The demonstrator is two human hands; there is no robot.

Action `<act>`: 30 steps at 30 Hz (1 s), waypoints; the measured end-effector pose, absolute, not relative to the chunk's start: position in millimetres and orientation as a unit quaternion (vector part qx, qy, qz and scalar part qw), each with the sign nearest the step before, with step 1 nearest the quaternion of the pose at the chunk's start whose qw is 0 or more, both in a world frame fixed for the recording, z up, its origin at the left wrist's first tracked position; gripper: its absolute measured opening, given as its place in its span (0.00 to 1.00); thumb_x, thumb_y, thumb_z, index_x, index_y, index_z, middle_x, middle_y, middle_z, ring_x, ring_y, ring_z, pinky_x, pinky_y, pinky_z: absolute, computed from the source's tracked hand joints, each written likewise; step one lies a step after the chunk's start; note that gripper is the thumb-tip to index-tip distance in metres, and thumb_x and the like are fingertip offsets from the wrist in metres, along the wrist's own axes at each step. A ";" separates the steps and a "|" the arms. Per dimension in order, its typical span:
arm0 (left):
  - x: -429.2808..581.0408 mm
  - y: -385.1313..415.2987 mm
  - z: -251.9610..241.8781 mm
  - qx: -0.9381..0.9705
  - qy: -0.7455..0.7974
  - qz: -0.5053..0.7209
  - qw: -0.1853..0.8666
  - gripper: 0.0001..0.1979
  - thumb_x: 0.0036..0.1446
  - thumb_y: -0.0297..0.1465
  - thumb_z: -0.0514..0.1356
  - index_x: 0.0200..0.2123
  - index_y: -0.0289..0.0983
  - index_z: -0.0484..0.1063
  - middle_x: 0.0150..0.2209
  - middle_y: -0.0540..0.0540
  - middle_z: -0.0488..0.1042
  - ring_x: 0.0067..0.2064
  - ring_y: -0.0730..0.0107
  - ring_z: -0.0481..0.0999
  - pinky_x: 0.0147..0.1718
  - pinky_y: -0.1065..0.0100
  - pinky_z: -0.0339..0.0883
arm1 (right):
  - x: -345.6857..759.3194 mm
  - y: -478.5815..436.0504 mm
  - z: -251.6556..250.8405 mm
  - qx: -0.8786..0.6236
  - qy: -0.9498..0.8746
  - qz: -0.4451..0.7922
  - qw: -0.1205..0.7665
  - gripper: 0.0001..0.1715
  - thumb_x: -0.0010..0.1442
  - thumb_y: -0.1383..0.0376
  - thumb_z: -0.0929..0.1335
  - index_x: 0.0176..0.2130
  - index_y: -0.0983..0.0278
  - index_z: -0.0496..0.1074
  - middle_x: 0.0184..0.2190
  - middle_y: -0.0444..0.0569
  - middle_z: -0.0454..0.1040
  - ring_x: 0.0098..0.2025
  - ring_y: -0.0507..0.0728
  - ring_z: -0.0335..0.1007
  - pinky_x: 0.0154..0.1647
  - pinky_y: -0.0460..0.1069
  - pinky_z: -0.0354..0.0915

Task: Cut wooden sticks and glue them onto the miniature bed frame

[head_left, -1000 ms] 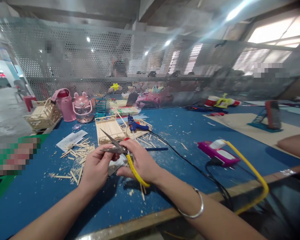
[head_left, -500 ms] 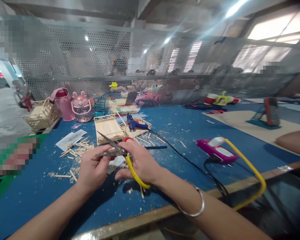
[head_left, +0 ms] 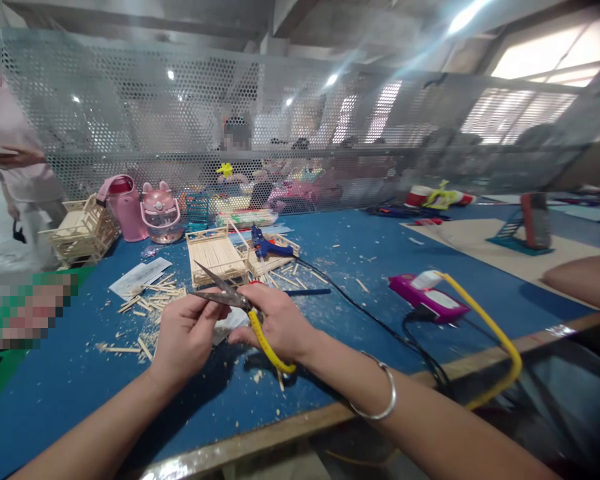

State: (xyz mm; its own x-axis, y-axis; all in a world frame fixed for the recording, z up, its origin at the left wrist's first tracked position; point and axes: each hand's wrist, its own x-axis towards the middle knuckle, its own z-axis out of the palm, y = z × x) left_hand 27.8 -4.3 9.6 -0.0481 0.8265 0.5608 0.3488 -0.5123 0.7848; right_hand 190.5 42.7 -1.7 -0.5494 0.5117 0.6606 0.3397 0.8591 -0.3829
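My right hand (head_left: 283, 323) grips a pair of scissors with a yellow-wrapped handle (head_left: 266, 343), their blades parted and pointing left. Close against the blades, my left hand (head_left: 186, 333) is closed in a pinch; whatever its fingers hold is hidden or too small to name. Just beyond the scissors stands a small bed-like frame of wooden sticks (head_left: 217, 257). A blue glue gun (head_left: 266, 245) lies to its right, over another stick piece. Cut stick ends (head_left: 163, 293) and crumbs are scattered left of my hands.
Behind are a pink flask (head_left: 130, 212), a pink bottle with ears (head_left: 159, 217) and a stack of stick frames (head_left: 83, 230). To the right, a purple power strip (head_left: 430, 300) has a yellow cable and black leads. Someone's arm (head_left: 580, 283) rests at the right edge.
The scissors have turned slightly within my right hand, and their blades look a little closer together. A person in light clothes has come into view at the far left.
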 end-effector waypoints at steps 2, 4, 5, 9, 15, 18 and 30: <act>28.5 -4.7 9.9 0.647 0.449 0.573 0.225 0.11 0.54 0.31 0.54 0.22 0.35 0.71 0.19 0.50 0.70 0.23 0.73 0.68 0.23 0.74 0.62 | 191.2 43.4 -2.1 -0.246 -0.876 0.105 0.401 0.33 0.49 0.41 0.65 0.39 0.66 0.69 0.32 0.52 0.73 0.33 0.56 0.67 0.35 0.49 0.63; 29.2 -5.3 10.4 0.639 0.452 0.575 0.236 0.11 0.53 0.31 0.55 0.21 0.35 0.70 0.19 0.50 0.69 0.23 0.73 0.67 0.23 0.74 0.61 | 191.7 43.6 -2.4 -0.255 -0.878 0.105 0.392 0.32 0.50 0.42 0.65 0.38 0.66 0.69 0.32 0.52 0.73 0.33 0.56 0.67 0.35 0.49 0.63; 29.4 -5.6 10.9 0.637 0.455 0.575 0.238 0.12 0.53 0.31 0.55 0.20 0.35 0.70 0.19 0.50 0.69 0.23 0.73 0.67 0.22 0.74 0.61 | 191.7 43.4 -2.5 -0.260 -0.877 0.106 0.389 0.31 0.50 0.42 0.65 0.38 0.66 0.69 0.31 0.52 0.73 0.33 0.56 0.67 0.34 0.49 0.63; 29.6 -4.8 13.6 0.632 0.458 0.575 0.244 0.12 0.54 0.32 0.55 0.21 0.35 0.71 0.18 0.50 0.70 0.22 0.73 0.67 0.22 0.74 0.61 | 188.9 40.4 -0.4 -0.267 -0.873 0.131 0.386 0.28 0.53 0.43 0.63 0.34 0.65 0.69 0.27 0.48 0.71 0.29 0.53 0.66 0.31 0.46 0.61; 26.2 2.8 11.1 0.664 0.471 0.550 0.184 0.09 0.55 0.32 0.56 0.28 0.36 0.75 0.22 0.49 0.75 0.24 0.71 0.72 0.25 0.73 0.65 | 180.0 37.1 6.8 -0.305 -0.765 0.324 0.466 0.20 0.57 0.49 0.63 0.32 0.63 0.65 0.21 0.40 0.64 0.22 0.48 0.58 0.23 0.44 0.57; 25.5 5.3 5.3 0.738 0.442 0.497 0.111 0.08 0.55 0.30 0.56 0.31 0.38 0.76 0.27 0.47 0.78 0.28 0.70 0.74 0.29 0.72 0.67 | 177.8 38.0 7.8 -0.289 -0.665 0.467 0.506 0.19 0.52 0.52 0.69 0.34 0.62 0.63 0.19 0.37 0.62 0.18 0.47 0.56 0.19 0.43 0.56; 37.7 3.3 1.2 0.578 0.460 0.569 0.363 0.09 0.49 0.33 0.62 0.33 0.36 0.78 0.33 0.45 0.80 0.35 0.66 0.77 0.37 0.67 0.69 | 172.6 40.5 3.8 -0.245 -0.512 0.664 0.487 0.23 0.44 0.61 0.74 0.37 0.62 0.62 0.20 0.35 0.67 0.17 0.45 0.64 0.18 0.40 0.63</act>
